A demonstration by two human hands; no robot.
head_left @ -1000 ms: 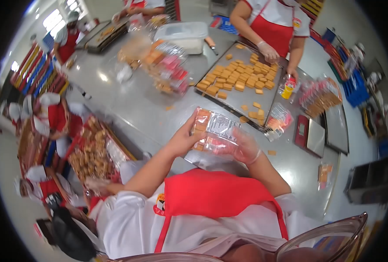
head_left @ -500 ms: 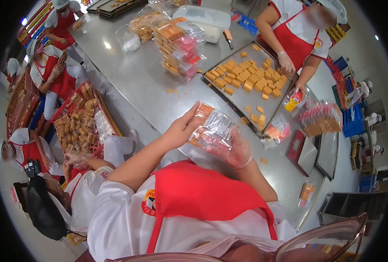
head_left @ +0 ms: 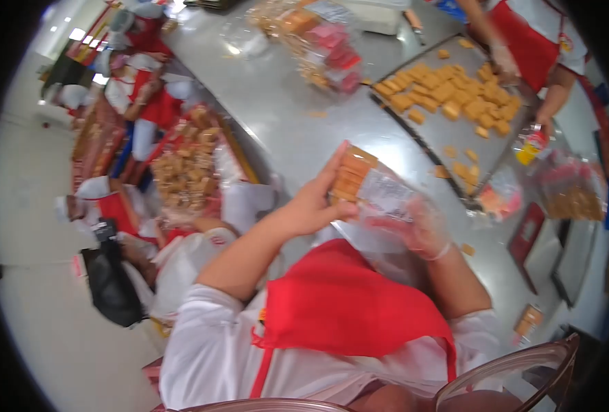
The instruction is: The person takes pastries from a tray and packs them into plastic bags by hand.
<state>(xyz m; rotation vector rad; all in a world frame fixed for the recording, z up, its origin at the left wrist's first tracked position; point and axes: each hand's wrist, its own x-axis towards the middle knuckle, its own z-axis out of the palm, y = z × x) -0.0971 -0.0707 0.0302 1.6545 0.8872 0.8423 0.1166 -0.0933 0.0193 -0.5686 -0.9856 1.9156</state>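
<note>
Between my two hands is a clear plastic pack of orange-brown biscuits with a white printed label, held above the table's near edge. My bare left hand is closed around the pack's left end, thumb below and fingers along the far side. At the other end, my right hand wears a clear plastic glove and grips the pack's loose film. Motion blur hides the exact placing of its fingertips. The biscuits lie in a row toward the left end, and the label covers the middle.
A metal tray of loose biscuits lies ahead, with a co-worker's hands beside it. Filled packs are piled on the steel table. A red crate of packed biscuits and seated co-workers are at left.
My view has swung, shifting the surroundings rightward in the picture. The pack is still in both hands and has turned, showing more of the biscuits at its left end.
</note>
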